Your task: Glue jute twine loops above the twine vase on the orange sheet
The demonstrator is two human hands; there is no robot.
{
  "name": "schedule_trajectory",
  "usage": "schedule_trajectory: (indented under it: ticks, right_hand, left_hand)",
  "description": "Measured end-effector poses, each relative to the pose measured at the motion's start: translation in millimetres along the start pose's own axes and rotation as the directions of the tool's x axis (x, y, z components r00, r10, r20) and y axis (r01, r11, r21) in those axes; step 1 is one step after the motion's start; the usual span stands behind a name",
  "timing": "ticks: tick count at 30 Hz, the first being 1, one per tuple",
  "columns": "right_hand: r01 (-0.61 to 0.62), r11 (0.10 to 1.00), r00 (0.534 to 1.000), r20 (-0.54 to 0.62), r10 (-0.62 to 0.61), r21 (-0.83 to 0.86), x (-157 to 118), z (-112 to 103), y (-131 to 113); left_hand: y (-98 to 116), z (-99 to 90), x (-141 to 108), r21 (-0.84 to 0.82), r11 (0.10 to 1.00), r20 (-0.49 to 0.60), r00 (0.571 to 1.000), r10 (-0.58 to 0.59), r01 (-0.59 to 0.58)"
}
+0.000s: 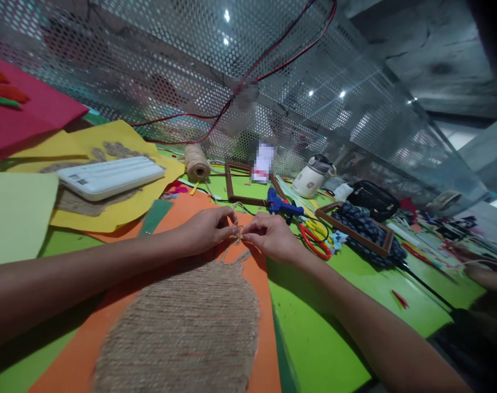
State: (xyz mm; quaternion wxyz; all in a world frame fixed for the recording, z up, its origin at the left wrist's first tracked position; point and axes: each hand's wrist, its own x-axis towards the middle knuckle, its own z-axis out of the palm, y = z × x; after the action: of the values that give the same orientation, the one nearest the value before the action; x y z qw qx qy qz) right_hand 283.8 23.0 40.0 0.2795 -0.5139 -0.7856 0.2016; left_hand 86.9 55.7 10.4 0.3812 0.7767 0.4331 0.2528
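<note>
An orange sheet [269, 349] lies before me, bearing a large rounded shape of tan twine rows [183, 327]. Above that shape, loops of loose twine [237, 234] rise near the sheet's upper part. My left hand [211, 232] pinches the twine between thumb and fingertips from the left. From the right, my right hand [268, 234] pinches the same small bit of twine, its fingertips almost touching those of my left hand. A blue glue gun [284, 206] rests just beyond my right hand, beside red-handled scissors [313, 245].
Behind stand a twine spool [196, 162], a brown frame [245, 200] and a white bottle [312, 176]. A white power bank [111, 177] lies on yellow paper [109, 218] at left. Another frame [354, 229], a folded umbrella [365, 232] and another person's hand [487, 273] are at right.
</note>
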Motion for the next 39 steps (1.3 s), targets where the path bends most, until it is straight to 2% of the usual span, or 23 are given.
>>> schedule_trajectory:
  ticks: [4, 12, 18, 24, 27, 30, 34, 39]
  right_hand:
    - [0.009, 1.0, 1.0, 0.016, -0.009, -0.01, -0.2, 5.1, -0.2]
    - [0.038, 0.996, 0.999, 0.014, -0.037, -0.087, 0.8, 15.4, 7.5]
    - [0.08, 0.989, 0.996, 0.045, -0.075, -0.125, 0.5, 14.7, 11.0]
    - [0.043, 0.995, 0.999, -0.011, -0.044, -0.085, -1.0, 16.2, 9.5]
    - [-0.014, 1.0, 0.999, 0.044, 0.014, -0.016, -0.8, 10.3, 7.2]
    - [-0.015, 1.0, 0.996, 0.09, 0.014, 0.006, -1.0, -0.7, 4.5]
    - [0.101, 0.992, 0.982, 0.167, -0.087, -0.078, -4.0, -12.9, -1.4]
    - [0.234, 0.946, 0.942, 0.292, -0.164, -0.223, -10.6, -13.0, -7.6]
  left_hand:
    - [6.2, -0.6, 1.5, -0.017, 0.999, 0.053, 0.997, -0.048, 0.049]
    - [14.6, -11.5, 8.4, 0.079, 0.977, 0.138, 0.969, -0.206, 0.196]
    - [11.7, -11.1, 21.1, 0.105, 0.983, 0.125, 0.979, -0.162, 0.149]
    - [11.2, -5.1, 25.9, 0.131, 0.982, 0.097, 0.984, -0.146, 0.133]
    - [8.4, -2.4, 25.3, 0.137, 0.98, 0.076, 0.985, -0.153, 0.142]
    - [5.5, -0.3, 25.2, 0.142, 0.98, 0.061, 0.986, -0.152, 0.142]
    - [3.9, 0.4, 24.9, 0.157, 0.978, 0.056, 0.988, -0.145, 0.135]
    - [3.7, -0.6, 24.4, 0.183, 0.976, 0.053, 0.99, -0.127, 0.116]
